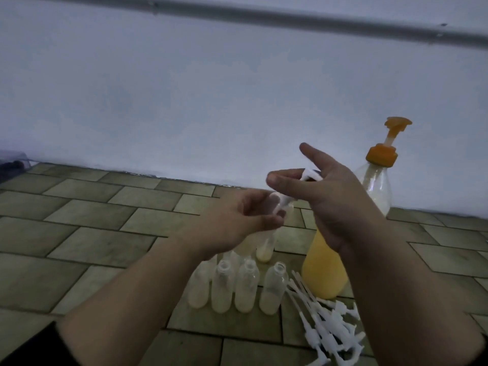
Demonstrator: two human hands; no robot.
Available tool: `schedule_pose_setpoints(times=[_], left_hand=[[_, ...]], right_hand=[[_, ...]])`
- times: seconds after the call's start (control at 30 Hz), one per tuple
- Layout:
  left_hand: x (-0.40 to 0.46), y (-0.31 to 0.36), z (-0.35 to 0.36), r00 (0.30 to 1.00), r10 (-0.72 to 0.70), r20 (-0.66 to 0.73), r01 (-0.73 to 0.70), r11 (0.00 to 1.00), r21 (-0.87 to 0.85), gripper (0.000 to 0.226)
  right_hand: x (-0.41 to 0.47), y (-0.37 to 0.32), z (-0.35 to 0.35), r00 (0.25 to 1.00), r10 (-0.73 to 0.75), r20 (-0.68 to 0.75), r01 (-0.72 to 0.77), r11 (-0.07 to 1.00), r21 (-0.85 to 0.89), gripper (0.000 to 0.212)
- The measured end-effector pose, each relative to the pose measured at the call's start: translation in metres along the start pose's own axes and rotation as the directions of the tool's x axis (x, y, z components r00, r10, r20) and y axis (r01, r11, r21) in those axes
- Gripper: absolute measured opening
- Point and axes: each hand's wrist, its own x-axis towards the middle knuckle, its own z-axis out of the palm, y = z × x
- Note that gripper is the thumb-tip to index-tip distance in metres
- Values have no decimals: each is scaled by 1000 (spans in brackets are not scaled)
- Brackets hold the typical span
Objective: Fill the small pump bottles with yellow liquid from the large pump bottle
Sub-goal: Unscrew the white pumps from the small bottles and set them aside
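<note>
Hands meet above a tiled floor (105, 233). The left hand (237, 220) grips a small bottle (266, 249) by its neck, a little yellow liquid in its bottom, while the right hand (330, 196) pinches a white pump head (311, 175) at the bottle's top, forefinger sticking out straight. Just behind the right hand stands the large pump bottle (324, 270), partly filled with yellow liquid, orange pump on top. Four open small bottles (247, 289) stand in a row below, beside a heap of loose white pumps (330, 328).
</note>
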Motion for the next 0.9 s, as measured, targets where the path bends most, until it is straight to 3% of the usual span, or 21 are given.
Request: schedule_pose_setpoints(times=[0.13,0.27,0.5,0.7,0.9], left_hand=[[0,1,-12,996,28,-84,-33,998,-53,39],[2,1,-7,999,23,-26,-18,986,164,36],[0,-3,-11,989,43,-138,0,954,299,45],[-10,-6,-37,965,99,-243,-22,954,300,43],[-39,-35,-65,886,-19,-463,75,992,103,52]], right_hand=[[2,0,-16,984,-19,-180,19,1000,-2,86],[0,3,-6,995,-68,-71,67,998,-9,89],[1,-3,-20,934,-256,-251,239,966,-93,50],[-20,2,-36,814,-467,-347,367,875,-317,17],[-56,67,-68,731,-497,-468,308,852,-423,26]])
